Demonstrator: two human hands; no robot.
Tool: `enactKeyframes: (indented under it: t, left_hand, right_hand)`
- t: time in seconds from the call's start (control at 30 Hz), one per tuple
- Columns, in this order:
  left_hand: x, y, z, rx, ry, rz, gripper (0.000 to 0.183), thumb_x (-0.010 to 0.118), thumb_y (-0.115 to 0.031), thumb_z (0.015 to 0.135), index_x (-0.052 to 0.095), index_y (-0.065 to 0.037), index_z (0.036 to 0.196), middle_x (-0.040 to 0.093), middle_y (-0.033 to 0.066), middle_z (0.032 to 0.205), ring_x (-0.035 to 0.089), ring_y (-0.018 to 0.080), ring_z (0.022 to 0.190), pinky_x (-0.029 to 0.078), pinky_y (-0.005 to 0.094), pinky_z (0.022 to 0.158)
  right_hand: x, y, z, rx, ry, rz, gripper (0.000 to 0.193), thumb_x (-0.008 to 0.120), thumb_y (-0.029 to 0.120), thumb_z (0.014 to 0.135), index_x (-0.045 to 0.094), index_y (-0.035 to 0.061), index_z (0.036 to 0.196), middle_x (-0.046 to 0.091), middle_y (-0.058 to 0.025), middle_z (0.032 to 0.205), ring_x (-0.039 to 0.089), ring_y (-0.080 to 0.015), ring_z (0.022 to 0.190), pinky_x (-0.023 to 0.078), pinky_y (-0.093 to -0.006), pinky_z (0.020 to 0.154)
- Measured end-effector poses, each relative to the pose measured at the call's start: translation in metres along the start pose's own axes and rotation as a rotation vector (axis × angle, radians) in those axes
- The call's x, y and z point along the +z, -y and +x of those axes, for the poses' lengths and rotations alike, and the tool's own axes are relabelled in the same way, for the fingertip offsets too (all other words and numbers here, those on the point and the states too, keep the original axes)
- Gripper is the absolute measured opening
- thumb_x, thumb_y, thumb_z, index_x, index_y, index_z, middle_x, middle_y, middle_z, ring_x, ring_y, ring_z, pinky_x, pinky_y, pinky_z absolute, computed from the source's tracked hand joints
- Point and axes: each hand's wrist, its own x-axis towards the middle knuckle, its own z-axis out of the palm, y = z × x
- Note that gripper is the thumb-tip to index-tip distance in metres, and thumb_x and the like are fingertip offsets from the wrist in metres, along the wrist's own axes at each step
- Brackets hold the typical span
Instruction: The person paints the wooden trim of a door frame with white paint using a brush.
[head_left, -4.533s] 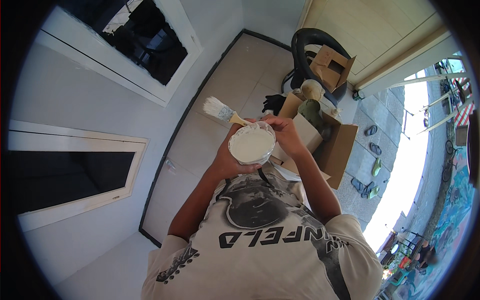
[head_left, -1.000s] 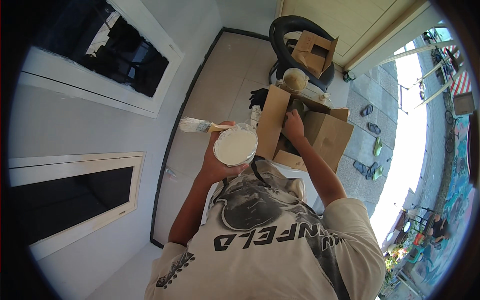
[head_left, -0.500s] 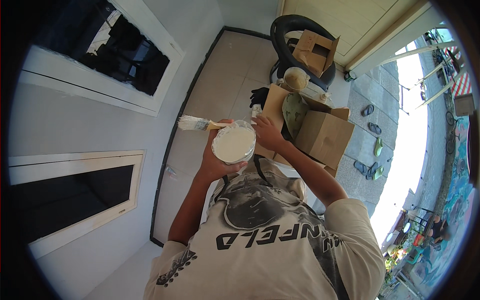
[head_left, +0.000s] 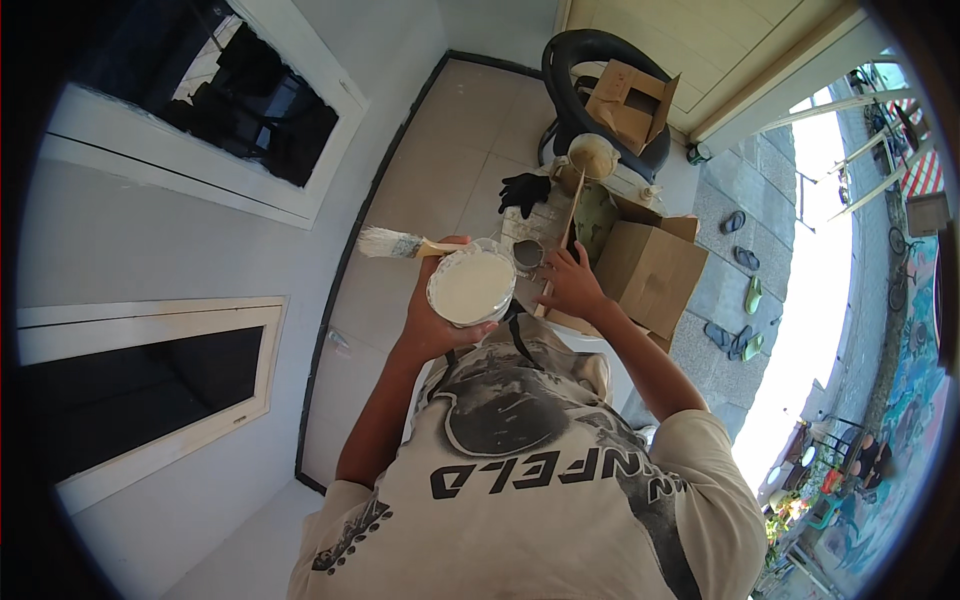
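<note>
My left hand (head_left: 432, 318) is wrapped round a clear tub of off-white paint (head_left: 472, 287). In the same hand a paintbrush (head_left: 395, 243) lies across the tub's far edge, its paint-coated bristles pointing left. To the right, my right hand (head_left: 575, 285) grips the raised flap (head_left: 574, 215) of an open cardboard box (head_left: 650, 280), with fingers spread along the flap's edge. A camouflage-patterned item (head_left: 596, 222) shows inside the box. Between the tub and the flap is a small round container with a dark grey top (head_left: 528, 254). A black glove (head_left: 525, 192) lies just beyond it.
A black round-backed chair (head_left: 560, 75) stands at the back, with another cardboard box (head_left: 625, 105) on it. Near it is a paint-stained pail (head_left: 593, 157). Windows (head_left: 200, 170) line the left wall. Sandals (head_left: 746, 257) lie on paving at right.
My right hand has moved right, swinging the box flap upright. The small round container and more of the black glove have come into view. My left hand still holds the tub and paintbrush.
</note>
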Motion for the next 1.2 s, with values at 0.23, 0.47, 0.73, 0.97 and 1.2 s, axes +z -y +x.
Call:
enactKeyframes:
  t: [0.23,0.47,0.73,0.97,1.2]
  left_hand:
    - [0.001,-0.001,0.002,-0.003,0.026,0.011,0.103,0.090,-0.009,0.057,0.036,-0.008,0.145,0.047,0.0082,0.135,0.051,0.0207,0.125,0.043,0.0346,0.106]
    - [0.002,-0.001,0.002,-0.011,0.024,0.010,0.103,0.090,-0.008,0.056,0.036,-0.008,0.145,0.047,0.0080,0.134,0.051,0.0204,0.125,0.043,0.0343,0.106]
    - [0.003,-0.004,-0.001,0.007,0.008,0.023,0.102,0.090,-0.009,0.057,0.037,-0.008,0.144,0.046,0.0079,0.135,0.050,0.0205,0.126,0.043,0.0345,0.106]
    - [0.001,-0.003,-0.007,-0.023,-0.014,0.027,0.103,0.090,-0.008,0.057,0.036,-0.009,0.145,0.047,0.0080,0.134,0.050,0.0205,0.125,0.043,0.0346,0.106]
    - [0.004,-0.005,-0.005,0.006,-0.010,0.072,0.104,0.090,-0.008,0.056,0.035,-0.009,0.145,0.048,0.0079,0.132,0.051,0.0205,0.124,0.043,0.0344,0.106]
  right_hand:
    - [-0.005,-0.026,-0.038,-0.023,0.011,-0.104,0.040,0.077,0.024,0.081,0.065,0.0148,0.118,0.050,-0.0064,0.134,0.037,-0.0244,0.141,0.018,-0.0578,0.120]
    - [0.035,-0.041,-0.037,-0.044,-0.244,-0.118,0.035,0.068,0.006,0.079,0.065,0.0157,0.113,0.052,-0.0068,0.130,0.039,-0.0242,0.140,0.025,-0.0544,0.117]
    - [0.081,-0.059,-0.040,-0.073,-0.556,-0.088,0.034,0.069,0.004,0.075,0.062,0.0137,0.107,0.055,-0.0086,0.129,0.046,-0.0276,0.134,0.034,-0.0525,0.111]
    - [0.094,-0.078,-0.080,0.043,-0.318,-0.040,0.061,0.074,0.007,0.072,0.057,0.0149,0.130,0.045,-0.0106,0.149,0.035,-0.0301,0.145,0.032,-0.0527,0.115]
    - [0.092,-0.068,-0.087,0.180,-0.071,-0.027,0.065,0.060,0.001,0.080,0.051,0.0149,0.143,0.031,-0.0082,0.162,0.028,-0.0261,0.151,0.024,-0.0538,0.120]
